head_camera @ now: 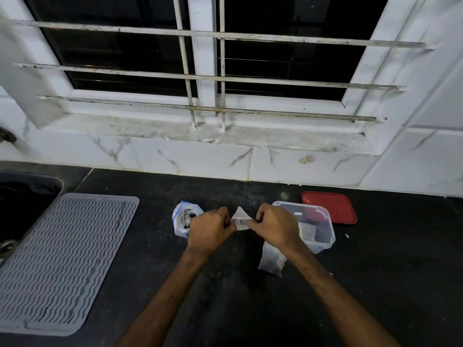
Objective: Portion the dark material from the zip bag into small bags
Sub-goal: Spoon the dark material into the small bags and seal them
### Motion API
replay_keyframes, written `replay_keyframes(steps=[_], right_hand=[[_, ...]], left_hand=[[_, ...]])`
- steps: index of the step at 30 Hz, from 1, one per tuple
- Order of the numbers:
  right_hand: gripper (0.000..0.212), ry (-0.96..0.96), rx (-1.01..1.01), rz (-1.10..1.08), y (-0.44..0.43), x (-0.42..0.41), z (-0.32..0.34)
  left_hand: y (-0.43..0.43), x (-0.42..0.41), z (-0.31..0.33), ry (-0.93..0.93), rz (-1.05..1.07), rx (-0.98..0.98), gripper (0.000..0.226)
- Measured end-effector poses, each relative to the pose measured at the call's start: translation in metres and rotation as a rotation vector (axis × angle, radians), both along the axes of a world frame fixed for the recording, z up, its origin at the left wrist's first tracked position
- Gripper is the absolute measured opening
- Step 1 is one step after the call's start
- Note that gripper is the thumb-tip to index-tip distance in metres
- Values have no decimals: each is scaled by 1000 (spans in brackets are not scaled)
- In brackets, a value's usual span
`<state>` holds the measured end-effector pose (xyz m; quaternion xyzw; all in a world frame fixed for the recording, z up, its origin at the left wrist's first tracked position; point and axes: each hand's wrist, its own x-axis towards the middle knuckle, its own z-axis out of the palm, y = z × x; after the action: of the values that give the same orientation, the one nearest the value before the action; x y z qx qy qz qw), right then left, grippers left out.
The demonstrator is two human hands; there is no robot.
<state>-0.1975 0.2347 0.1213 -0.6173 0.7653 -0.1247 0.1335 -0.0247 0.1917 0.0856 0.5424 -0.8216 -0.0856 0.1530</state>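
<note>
Nearest, two bare forearms reach over a black, speckled stone counter (238,309). To their left lies a grey rubbery mat (62,259) with rounded corners and wavy ridges. Beside the right wrist a crumpled, translucent filled bag (271,261) rests flat on the counter. Farther on, the left hand (210,229) and right hand (273,226) have their fingers curled, each pinching one end of a thin, cloudy small bag (240,215) stretched between them, a triangular flap sticking up. Just behind the left hand sits the zip bag (184,219), clear with a blue strip, dark material (191,216) inside. Behind the right hand stands a clear rectangular plastic container (328,236), then a flat red lid (335,204). Beyond are marble-veined white tiles (190,156) and worn, chipped window bars (275,80).
</note>
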Motion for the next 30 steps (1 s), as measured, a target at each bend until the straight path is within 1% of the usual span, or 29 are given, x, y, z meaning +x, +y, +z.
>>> replay_keyframes(steps=[2, 4, 6, 8, 10, 11, 13, 16, 18, 20, 22, 24, 25, 28, 30], right_hand=[[28, 75, -27, 36, -2, 6, -2], [23, 56, -91, 159, -4, 12, -7], [17, 24, -150, 369, -3, 13, -8], [13, 102, -187, 592, -2, 6, -9], [19, 185, -129, 731, 0, 0, -12], [23, 194, -79, 764, 1, -2, -12], [31, 167, -62, 807, 6, -5, -16], [42, 139, -23, 774, 12, -8, -22], [52, 144, 81, 688, 12, -11, -25], [57, 188, 116, 635, 10, -14, -27], [55, 253, 120, 608, 10, -15, -26], [48, 296, 172, 579, 10, -12, -25], [45, 286, 208, 560, 10, -10, -24], [40, 153, 260, 554, 11, -4, -19], [48, 136, 304, 570, 13, -4, -18]], left_hand=[[0, -6, 2, -69, 18, 28, 23], [1, -11, 0, -66, 48, 76, 23], [1, -9, -3, -31, 60, 104, 28], [1, -5, -6, 3, 59, 125, 32], [1, -2, -9, 45, 60, 165, 35], [1, -1, -10, 61, 60, 183, 35], [-1, 1, -12, 76, 56, 215, 37], [-4, 2, -11, 91, 30, 243, 39], [-5, 0, -8, 102, 0, 265, 39], [-5, -3, -7, 58, -41, 279, 39], [-4, -4, -9, 21, -60, 286, 39], [-2, -7, -11, 20, -79, 296, 40], [1, -11, -11, 19, -97, 296, 41], [7, -19, -7, 62, -130, 282, 41], [6, -18, -5, 80, -112, 269, 34]])
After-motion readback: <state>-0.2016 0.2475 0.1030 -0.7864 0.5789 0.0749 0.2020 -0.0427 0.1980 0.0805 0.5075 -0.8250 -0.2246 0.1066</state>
